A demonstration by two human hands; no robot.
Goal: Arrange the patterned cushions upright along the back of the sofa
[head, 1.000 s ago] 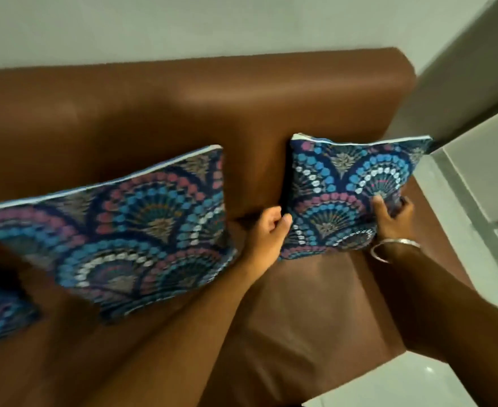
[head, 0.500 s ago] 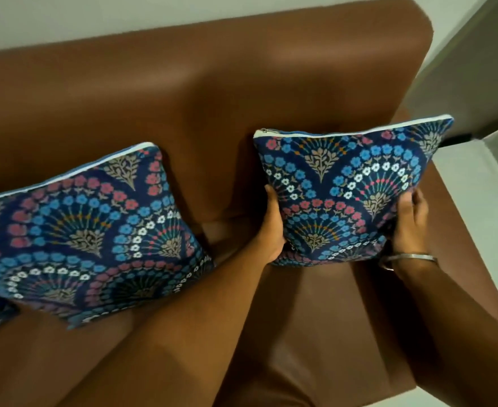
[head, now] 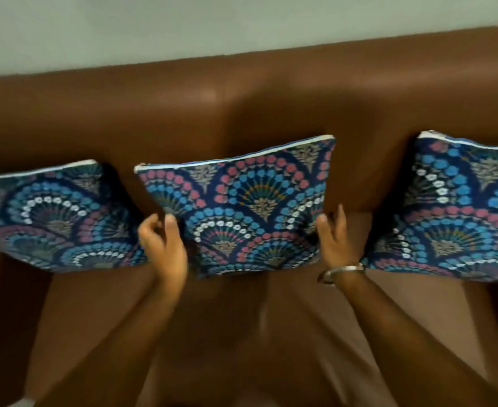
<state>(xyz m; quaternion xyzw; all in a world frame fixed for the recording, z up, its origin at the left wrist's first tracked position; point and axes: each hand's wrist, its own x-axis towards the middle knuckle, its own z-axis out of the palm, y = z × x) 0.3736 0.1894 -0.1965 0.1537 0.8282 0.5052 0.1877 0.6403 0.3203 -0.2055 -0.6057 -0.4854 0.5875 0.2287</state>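
Three patterned cushions on the brown sofa (head: 241, 101), all standing against its backrest, zip edges up. Using the middle cushion (head: 241, 207) as reference: it leans on the backrest roughly at the seam between two back panels, top edge tilted, its right corner higher than its left. Left hand (head: 162, 245) is at its lower-left edge, fingers curled, thumb and fingertips close to the fabric; frame is motion-blurred, so I cannot tell if it actually pinches the cushion or just touches it. Right hand (head: 334, 239) is at its lower-right edge, fingers spread and loose, palm toward the cushion side, not closed around anything; contact unclear from blur. Metal bangle (head: 341, 271) on the right wrist. Left cushion (head: 54, 215) sits just beside the middle one, its right corner near the left hand, cut off by the frame edge, leaning more than the middle one. Right cushion (head: 459, 215) stands apart from the middle one with bare backrest between them, also cut off by the frame. Pale wall (head: 183, 24) behind the sofa.
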